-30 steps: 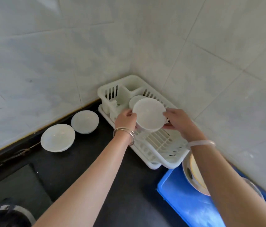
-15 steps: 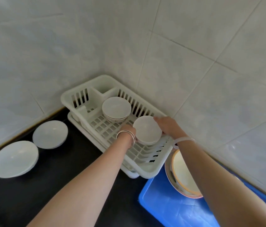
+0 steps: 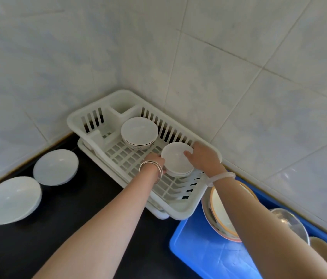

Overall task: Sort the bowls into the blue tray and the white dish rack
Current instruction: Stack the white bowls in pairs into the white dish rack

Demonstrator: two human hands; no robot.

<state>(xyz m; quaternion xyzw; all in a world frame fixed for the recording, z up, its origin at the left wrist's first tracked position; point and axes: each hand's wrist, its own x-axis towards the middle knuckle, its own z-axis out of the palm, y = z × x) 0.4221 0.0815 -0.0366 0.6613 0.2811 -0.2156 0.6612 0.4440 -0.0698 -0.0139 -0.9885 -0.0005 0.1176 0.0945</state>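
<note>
A small white bowl [image 3: 175, 160] sits low in the white dish rack [image 3: 180, 204], held on both sides. My left hand [image 3: 155, 160] grips its left rim and my right hand [image 3: 203, 158] its right rim, thumb over the edge. Another white bowl [image 3: 138, 130] stands in the rack farther back. Two wide white bowls [image 3: 56, 167] [image 3: 10, 199] rest on the black counter at the left. The blue tray [image 3: 205, 252] at the lower right holds an orange-rimmed bowl [image 3: 219, 210], a metal bowl [image 3: 291, 222] and a beige bowl [image 3: 325, 254], partly hidden by my right arm.
The rack stands in a corner of white tiled walls [image 3: 198, 57], close behind and to its right. The black counter [image 3: 78, 208] stretches to the left and front. The tray touches the rack's front right corner.
Both hands carried the small bowl down and to the right, from above the rack to its grid. The camera view swung, so the rack and counter bowls shifted in frame.
</note>
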